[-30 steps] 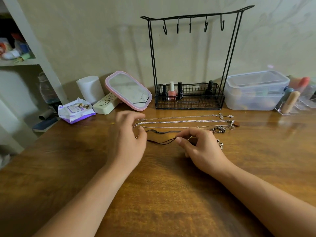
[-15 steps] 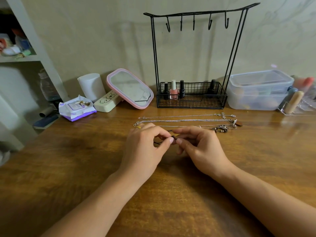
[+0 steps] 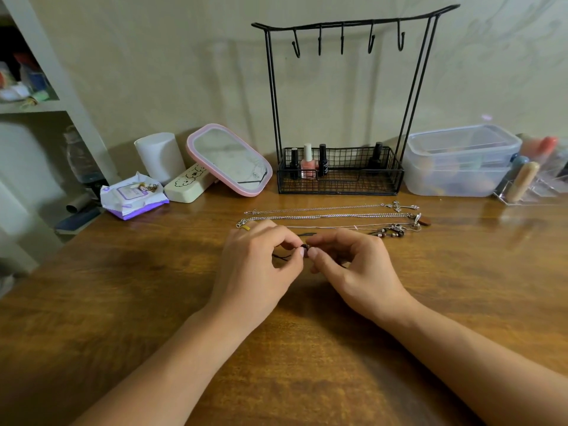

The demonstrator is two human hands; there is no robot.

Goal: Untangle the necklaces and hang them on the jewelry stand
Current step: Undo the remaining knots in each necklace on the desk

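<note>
Head cam: a sec ago your hands were apart on the brown wooden surface; now left hand & right hand meet, both pinching a small dark bead on the thin black cord necklace. Judged: working the knot/slider; nothing hung on the black wire jewelry stand yet. Three silver chain necklaces lie straight behind. Cord mostly hidden under the fingers; can't tell if it's tangled.

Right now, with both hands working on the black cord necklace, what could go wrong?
1. The black cord necklace runs toward the beaded ends beside the silver chains; lifting it might drag those along and re-tangle them.
2. The left hand and right hand pinch only a small dark piece; it could slip out.
</note>
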